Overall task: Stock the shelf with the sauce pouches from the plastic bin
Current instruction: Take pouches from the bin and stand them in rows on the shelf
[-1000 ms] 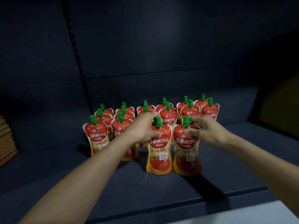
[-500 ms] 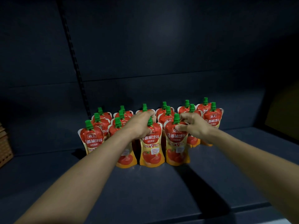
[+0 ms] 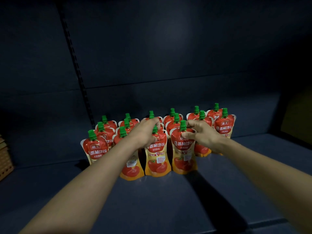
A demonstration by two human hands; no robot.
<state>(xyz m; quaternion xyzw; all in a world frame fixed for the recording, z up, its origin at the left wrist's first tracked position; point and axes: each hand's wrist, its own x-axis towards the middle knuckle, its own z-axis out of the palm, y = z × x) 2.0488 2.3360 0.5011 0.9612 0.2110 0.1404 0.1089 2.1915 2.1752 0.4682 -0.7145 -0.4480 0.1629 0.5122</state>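
Several red and orange sauce pouches with green caps stand in rows on the dark shelf [image 3: 168, 200]. My left hand [image 3: 145, 134] grips the top of one front-row pouch [image 3: 157, 159], fingers curled round its green cap. My right hand [image 3: 202, 135] pinches the neck of the pouch to its right [image 3: 183, 157], thumb on the front. Both pouches stand upright, side by side, on the shelf. Another front pouch [image 3: 96, 147] stands free at the left end. The plastic bin is out of view.
A dark back panel with a slotted upright [image 3: 76, 65] rises behind the pouches. A woven basket [image 3: 5, 159] sits at the far left edge of the shelf. Bare shelf lies in front of and to the right of the rows.
Both hands have pushed their two pouches back towards the rows. The pouches now stand close against the row behind.
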